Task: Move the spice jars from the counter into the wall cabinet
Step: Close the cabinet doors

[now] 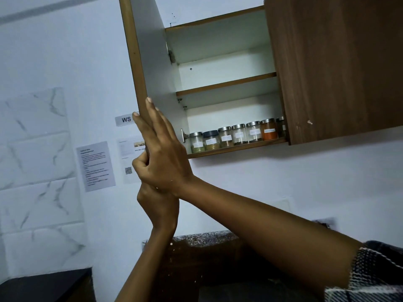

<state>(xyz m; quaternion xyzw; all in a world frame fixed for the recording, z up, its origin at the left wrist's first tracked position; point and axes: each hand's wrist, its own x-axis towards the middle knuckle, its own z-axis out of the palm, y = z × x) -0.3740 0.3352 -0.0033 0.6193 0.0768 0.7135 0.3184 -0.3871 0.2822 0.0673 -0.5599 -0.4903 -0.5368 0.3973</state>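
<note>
Several labelled spice jars [236, 136] stand in a row on the bottom shelf [237, 148] of the wall cabinet. Most have silver lids, one has a dark lid, and one holds orange powder. The cabinet's left door [141, 62] is swung open. My right hand [163, 153] lies flat against that door's lower edge, fingers straight. Under it, my left hand [152, 192] grips the same door near its bottom corner, its fingers curled round the edge. Neither hand holds a jar.
The cabinet's right door [338, 62] is closed and hides the end of the jar row. The two upper shelves [226, 83] hold nothing. Paper notices [96, 165] hang on the white wall. A speckled stone counter edge [205, 236] shows below my arms.
</note>
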